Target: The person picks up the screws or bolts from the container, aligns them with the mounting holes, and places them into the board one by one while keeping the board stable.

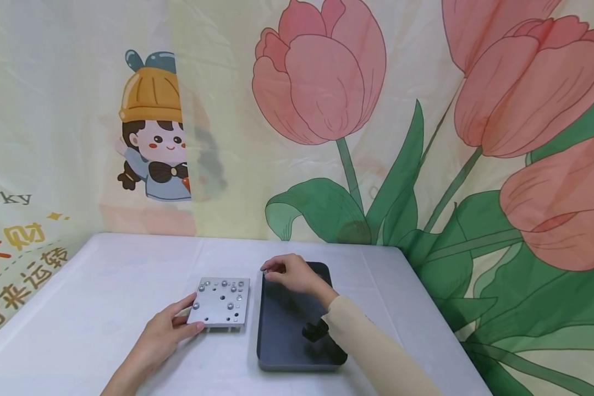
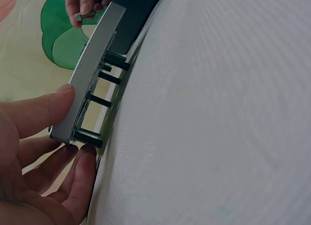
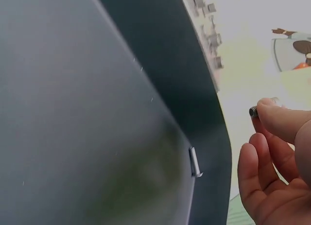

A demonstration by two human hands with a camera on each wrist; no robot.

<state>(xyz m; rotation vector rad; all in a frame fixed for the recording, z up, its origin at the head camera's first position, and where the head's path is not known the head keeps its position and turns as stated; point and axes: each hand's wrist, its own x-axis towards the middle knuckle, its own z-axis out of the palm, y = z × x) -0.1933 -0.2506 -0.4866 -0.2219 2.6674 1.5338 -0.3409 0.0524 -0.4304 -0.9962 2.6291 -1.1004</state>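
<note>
A square metal plate [image 1: 218,302] with several bolts and holes in its top is at the table's middle. My left hand [image 1: 165,330] grips its left edge, thumb on one side and fingers curled at the other. Threaded bolt shanks [image 2: 100,99] stick out below the plate in the left wrist view. Over the far left corner of the dark tray [image 1: 282,352], my right hand [image 1: 294,273] pinches a small metal screw [image 3: 253,111] between thumb and forefinger; most of it is hidden by the fingers. Another small screw [image 3: 195,162] lies inside the tray, against its wall.
A white cloth covers the table [image 1: 143,264]. The tray stands just right of the plate, with a raised rim. A black device [image 1: 315,331] sits at the right wrist, above the tray. Behind the table hangs a printed curtain [image 1: 227,110] with tulips.
</note>
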